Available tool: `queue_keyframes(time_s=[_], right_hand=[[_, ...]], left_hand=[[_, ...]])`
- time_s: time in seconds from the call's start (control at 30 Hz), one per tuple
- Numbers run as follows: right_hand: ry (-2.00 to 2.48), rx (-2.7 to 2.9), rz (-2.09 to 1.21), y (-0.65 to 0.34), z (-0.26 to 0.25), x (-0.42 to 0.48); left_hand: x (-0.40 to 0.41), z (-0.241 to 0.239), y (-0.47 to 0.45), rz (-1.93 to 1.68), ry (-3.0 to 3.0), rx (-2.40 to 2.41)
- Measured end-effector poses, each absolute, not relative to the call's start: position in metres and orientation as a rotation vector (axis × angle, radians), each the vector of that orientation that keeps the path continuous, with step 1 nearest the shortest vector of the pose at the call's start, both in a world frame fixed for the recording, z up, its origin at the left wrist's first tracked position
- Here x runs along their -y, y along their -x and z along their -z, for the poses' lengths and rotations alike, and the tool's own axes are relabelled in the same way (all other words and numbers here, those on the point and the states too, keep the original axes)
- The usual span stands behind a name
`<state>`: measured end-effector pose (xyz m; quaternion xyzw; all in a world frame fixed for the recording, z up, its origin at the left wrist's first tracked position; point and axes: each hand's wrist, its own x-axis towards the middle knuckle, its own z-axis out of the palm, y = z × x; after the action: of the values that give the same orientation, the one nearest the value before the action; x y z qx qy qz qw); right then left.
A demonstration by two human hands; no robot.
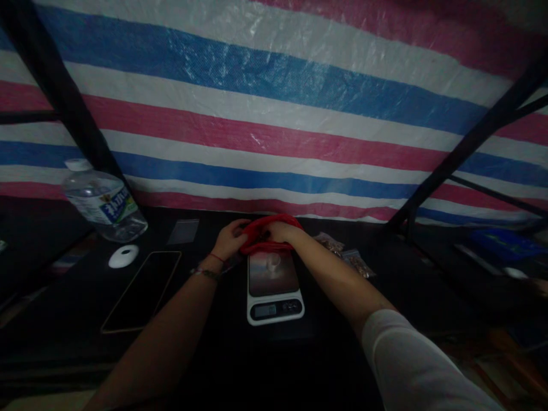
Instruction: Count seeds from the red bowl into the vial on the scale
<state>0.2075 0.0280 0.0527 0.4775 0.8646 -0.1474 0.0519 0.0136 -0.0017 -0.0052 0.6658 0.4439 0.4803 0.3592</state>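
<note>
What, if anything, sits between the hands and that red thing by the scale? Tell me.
Nothing visible. The left hand and right hand are already on the red object, just behind the scale. Whether the fingers fully grip it cannot be told in this dim view.

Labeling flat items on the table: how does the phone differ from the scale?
The phone lies left of the left hand, dark and thin with a pale edge; the scale sits centered, white-framed and thicker. The phone shows no buttons; the scale has a display and buttons in front. Both lie flat on the dark table.
</note>
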Motion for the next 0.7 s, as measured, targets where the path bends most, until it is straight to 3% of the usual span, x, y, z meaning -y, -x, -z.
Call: queue_keyframes(time_s=[0.37,0.7], right_hand=[[-1.516,-2.698,0.325,-0.21,-0.047,-0.024],[-1.5,-2.913,0.307,-0.223,-0.055,-0.022]], left_hand=[[-0.014,0.012,-0.001,-1.475,-1.61,-1.631],[-0.018,0.012,0.0,-1.311,-1.531,-1.872]])
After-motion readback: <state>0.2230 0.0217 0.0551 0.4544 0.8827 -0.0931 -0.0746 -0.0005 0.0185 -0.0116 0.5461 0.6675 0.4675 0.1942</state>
